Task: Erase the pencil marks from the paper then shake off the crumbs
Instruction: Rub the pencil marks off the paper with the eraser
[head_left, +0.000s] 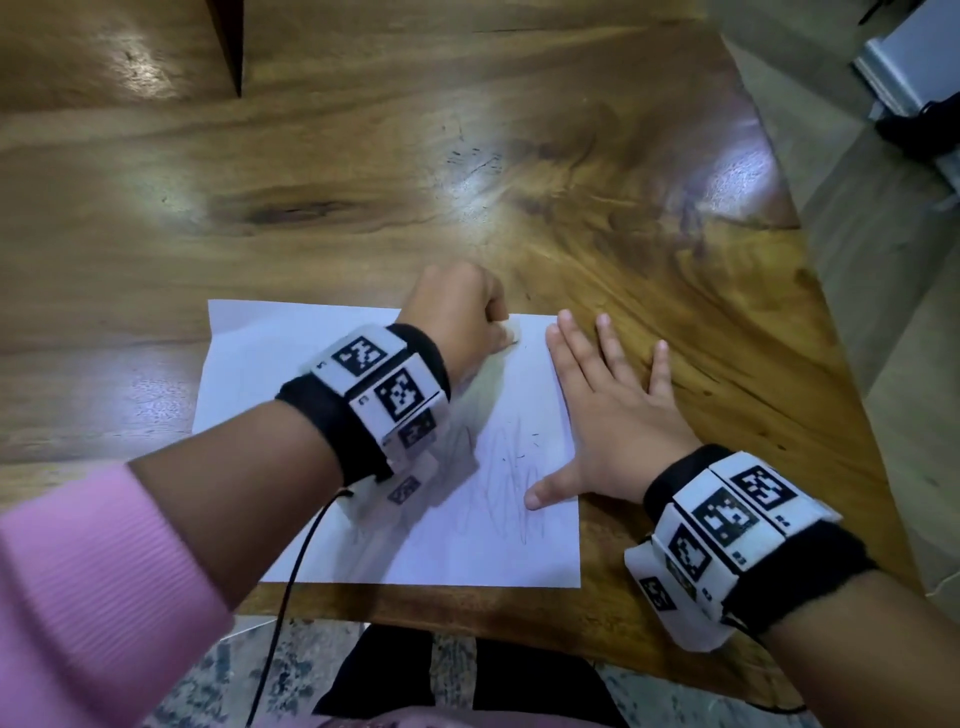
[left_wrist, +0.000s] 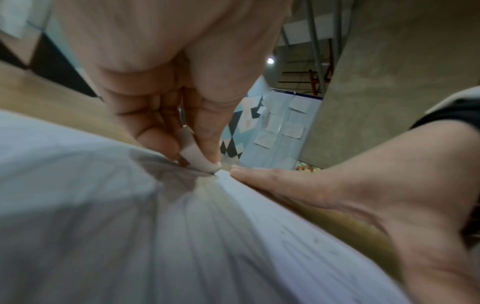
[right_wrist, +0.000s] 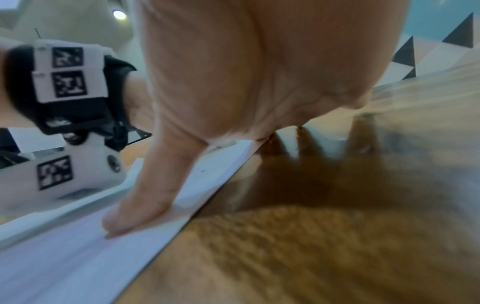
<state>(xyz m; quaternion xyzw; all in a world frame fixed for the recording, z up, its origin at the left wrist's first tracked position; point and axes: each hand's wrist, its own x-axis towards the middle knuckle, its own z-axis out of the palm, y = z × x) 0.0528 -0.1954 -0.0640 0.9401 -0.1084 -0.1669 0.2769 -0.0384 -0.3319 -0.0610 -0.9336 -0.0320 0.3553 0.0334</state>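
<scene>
White paper (head_left: 322, 415) lies flat on the wooden tabletop (head_left: 363, 182), near the front edge, right of centre. Faint grey pencil marks (head_left: 511, 480) scribbled across its lower right area; a few dark specks, maybe crumbs (head_left: 519, 454), just above them, too small to be sure.

Left hand (head_left: 460, 312) sits over the paper's far edge, fingers curled. In the left wrist view the thumb and fingers (left_wrist: 155, 133) pinch a small white eraser (left_wrist: 196, 156), its lower tip touching the sheet close to the top right corner. Motion blur over the near part of the sheet in that view.

Right hand (head_left: 608, 410) is spread flat, fingers straight and apart, holding nothing. It straddles the paper's right edge: thumb and index finger press on the sheet, the other fingers lie on bare wood. Right wrist view confirms the thumb (right_wrist: 145, 207) flat on the paper beside the edge.

Both wrists carry black bands with white blocks bearing black-and-white square markers (head_left: 384, 374). A thin black cable (head_left: 296, 587) runs down from the left band. Pink sleeve (head_left: 93, 587) on the left forearm.
</scene>
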